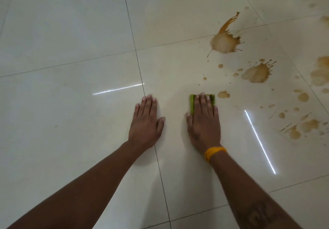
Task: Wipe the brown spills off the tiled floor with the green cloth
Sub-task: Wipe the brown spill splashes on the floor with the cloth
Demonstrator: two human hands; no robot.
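Green cloth (211, 99) lies flat on the tiled floor (71, 32) under the right hand (203, 121), which presses down with fingers together, while the left hand (145, 121) rests flat and empty beside it. The wiping looks just begun. Next, I think, slide right onto the nearest small brown spill (223, 94); bigger brown spills (224, 42) wait farther off.

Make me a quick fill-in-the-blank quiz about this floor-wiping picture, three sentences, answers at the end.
1. The cloth under the right hand is ____ in colour.
2. The left hand lies flat on the bare ____.
3. The band on the right wrist is ____.
Missing words: green; floor; yellow.
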